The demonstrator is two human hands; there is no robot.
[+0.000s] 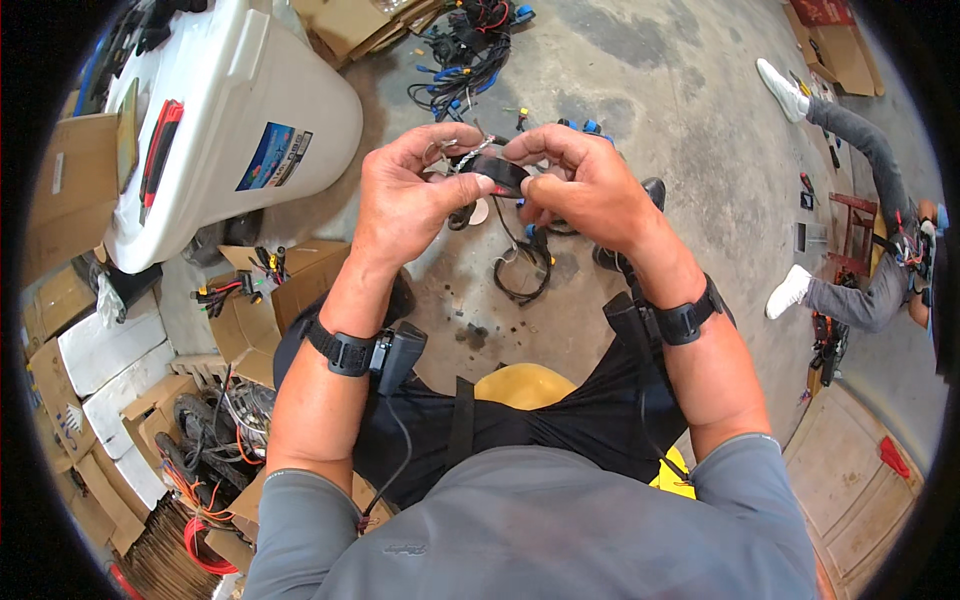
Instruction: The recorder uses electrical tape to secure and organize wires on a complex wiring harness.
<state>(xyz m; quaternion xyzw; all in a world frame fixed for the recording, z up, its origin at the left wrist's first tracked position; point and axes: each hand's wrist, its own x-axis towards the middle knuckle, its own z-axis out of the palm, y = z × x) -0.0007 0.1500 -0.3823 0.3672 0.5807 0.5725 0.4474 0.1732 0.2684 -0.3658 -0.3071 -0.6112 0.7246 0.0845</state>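
- Left hand (410, 195): thumb and fingers pinched a black roll (511, 174), maybe tape, and twisted wire (473, 156) at 12 o'clock, probably steadying both.
- Right hand (595, 185): fingertips gripped the roll's 3 o'clock side, likely for control.
- Cable bundle (478, 62) lay on floor, 12 o'clock beyond, presumably leaving hands free.

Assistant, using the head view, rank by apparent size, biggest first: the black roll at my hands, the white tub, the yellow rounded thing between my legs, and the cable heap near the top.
1. White tub
2. Cable heap
3. Yellow rounded thing, partly hidden
4. Black roll, partly covered
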